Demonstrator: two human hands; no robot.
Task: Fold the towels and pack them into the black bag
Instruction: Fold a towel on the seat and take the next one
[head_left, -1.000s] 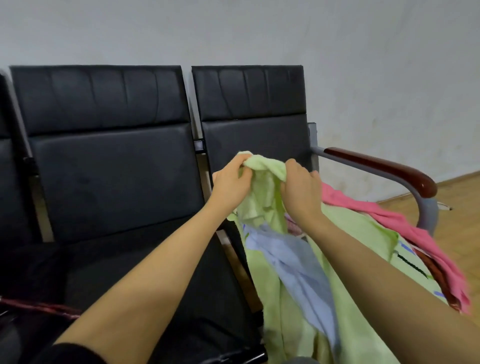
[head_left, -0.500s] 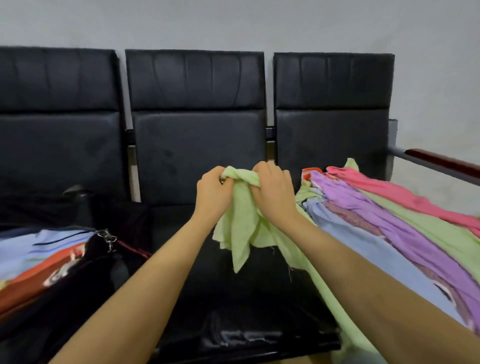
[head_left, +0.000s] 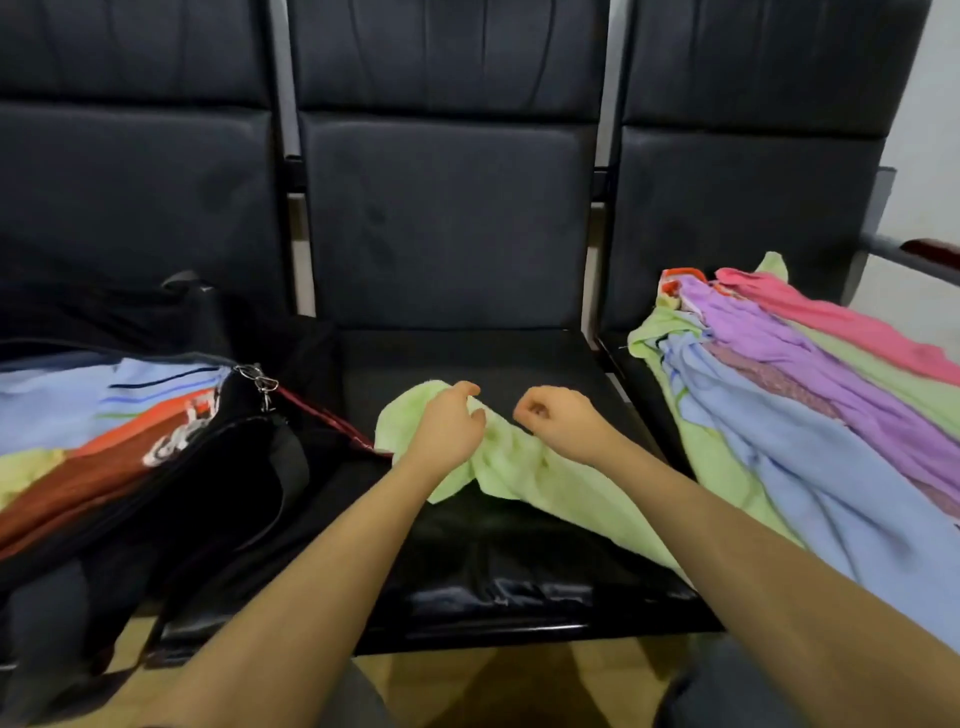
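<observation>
A row of three black seats (head_left: 447, 218) fills the view, and the work is spread across it from largest to smallest: on the right seat a pile (head_left: 810, 415) of unfolded towels, blue, purple, pink and green, lies draped toward the front edge; on the left seat the black bag (head_left: 208, 483) stands open, its zip pull showing at the rim, with several folded towels, blue, orange-brown and pale yellow, already lying inside. Judging from that, the task looks partly done: some towels are packed, but the pile on the right appears at least as large as what is in the bag, so much folding and packing remains. Between the two, on the middle seat, lies the green towel (head_left: 519, 467) now in hand, crumpled rather than flat, one end bunched near the bag and the rest trailing right toward the pile and passing under the right forearm. It has no fold in it that can be made out, so its fold has likely not begun. The left hand (head_left: 449, 428) rests on the towel's bunched left end with fingers curled into the cloth, pinching it. The right hand (head_left: 558, 421) sits just beside it, a small gap apart, over the towel's upper edge; its fingers are curled in a loose fist, but whether they pinch the cloth or merely hover closed above it cannot be told.
</observation>
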